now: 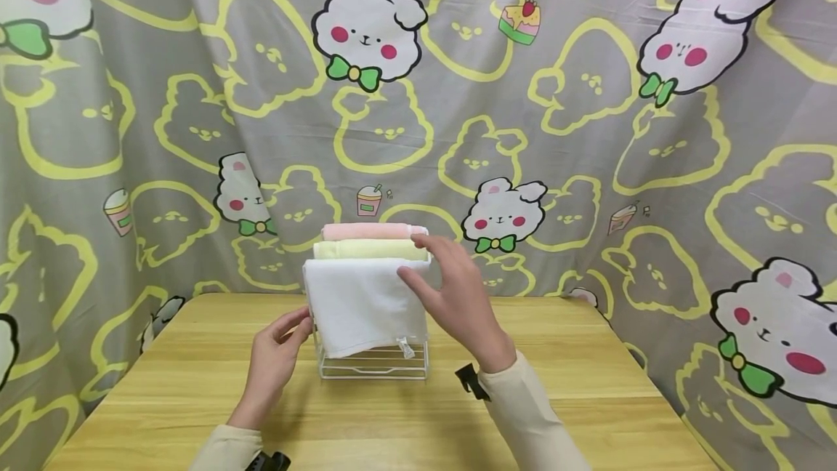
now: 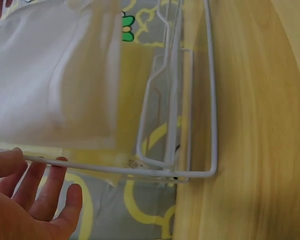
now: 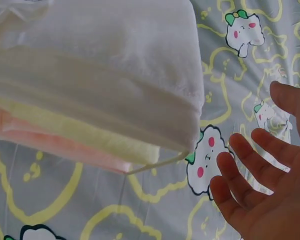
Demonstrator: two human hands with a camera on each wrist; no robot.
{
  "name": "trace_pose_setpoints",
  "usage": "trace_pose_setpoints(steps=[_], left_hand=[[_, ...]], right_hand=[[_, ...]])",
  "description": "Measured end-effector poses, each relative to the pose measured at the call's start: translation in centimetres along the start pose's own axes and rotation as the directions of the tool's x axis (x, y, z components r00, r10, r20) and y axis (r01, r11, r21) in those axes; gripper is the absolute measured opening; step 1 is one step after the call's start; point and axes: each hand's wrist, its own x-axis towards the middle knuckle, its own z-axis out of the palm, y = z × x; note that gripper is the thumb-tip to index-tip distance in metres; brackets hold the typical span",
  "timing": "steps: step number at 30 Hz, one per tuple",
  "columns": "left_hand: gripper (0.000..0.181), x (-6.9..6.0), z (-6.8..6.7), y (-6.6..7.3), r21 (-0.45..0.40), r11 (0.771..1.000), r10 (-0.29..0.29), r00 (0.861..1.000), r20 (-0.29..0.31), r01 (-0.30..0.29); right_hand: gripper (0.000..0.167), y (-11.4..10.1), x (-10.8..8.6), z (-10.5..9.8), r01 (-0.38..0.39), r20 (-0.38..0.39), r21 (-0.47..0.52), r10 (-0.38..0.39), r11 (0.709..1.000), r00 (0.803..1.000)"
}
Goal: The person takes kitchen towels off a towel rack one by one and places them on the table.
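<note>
A white wire rack (image 1: 373, 371) stands on the table with three cloths over its bars: a white cloth (image 1: 366, 304) in front, a yellow one (image 1: 366, 249) behind it, a pink one (image 1: 373, 232) at the back. My left hand (image 1: 271, 362) pinches the rack's left side wire; in the left wrist view the left hand (image 2: 35, 200) has thumb and fingertips at that wire (image 2: 105, 170). My right hand (image 1: 458, 296) is at the rack's upper right corner, fingers spread and holding nothing. In the right wrist view the right hand (image 3: 265, 185) is apart from the white cloth (image 3: 115, 65).
The wooden table (image 1: 549, 391) extends around the rack on both sides and in front. A grey curtain (image 1: 588, 129) with yellow outlines and white cartoon animals hangs behind the table and along its sides. Dark straps show at both sleeves.
</note>
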Motion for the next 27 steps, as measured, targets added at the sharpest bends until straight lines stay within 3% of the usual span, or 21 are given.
trace_pose_setpoints(steps=[5, 13, 27], left_hand=[[0.036, 0.4, 0.3, -0.6, -0.083, 0.996, -0.027, 1.000, -0.016, 0.025], [0.034, 0.6, 0.7, -1.3, -0.143, 0.990, -0.023, 1.000, -0.007, 0.022], [0.031, 0.6, 0.7, -1.3, -0.179, 0.984, 0.004, 1.000, 0.013, -0.001]], right_hand=[[0.045, -0.5, 1.2, 0.6, 0.015, 0.044, 0.005, -0.015, 1.000, 0.999], [0.043, -0.4, 2.3, 1.9, 0.021, 0.117, 0.002, -0.021, 1.000, 0.993], [0.042, 0.7, 2.7, 4.3, -0.012, 0.236, -0.108, 0.037, 0.994, 0.971]])
